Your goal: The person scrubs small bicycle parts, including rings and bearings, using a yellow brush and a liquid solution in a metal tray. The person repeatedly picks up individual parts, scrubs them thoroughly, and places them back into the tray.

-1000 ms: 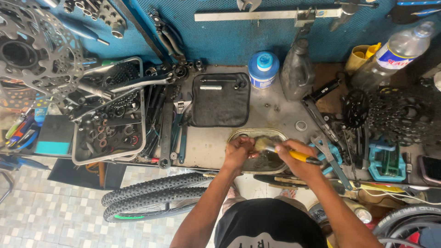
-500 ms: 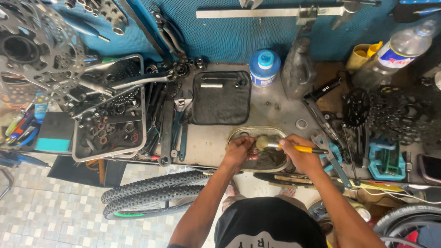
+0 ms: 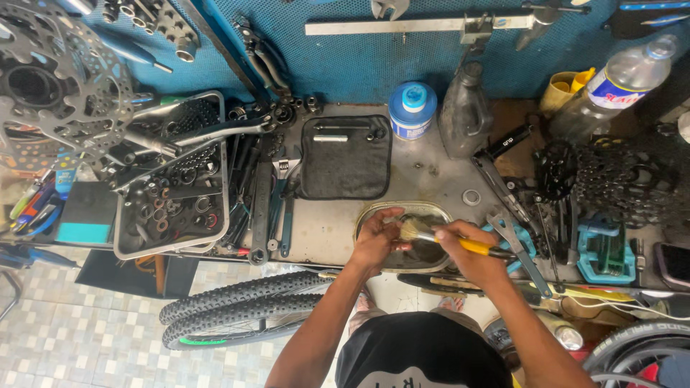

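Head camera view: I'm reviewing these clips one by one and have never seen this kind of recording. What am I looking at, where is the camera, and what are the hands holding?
There is no machine here: a person wears the camera on the head, so it looks straight down over their cap at a workbench. The right hand holds a yellow-handled brush, bristles over a shallow metal pan. The left hand holds a small part at the bristles; what it is cannot be made out. Around the pan lie a black pouch, wrenches, a tray of small parts, a blue-lidded tub, bottles and cogs. A bicycle tyre shows below the bench.
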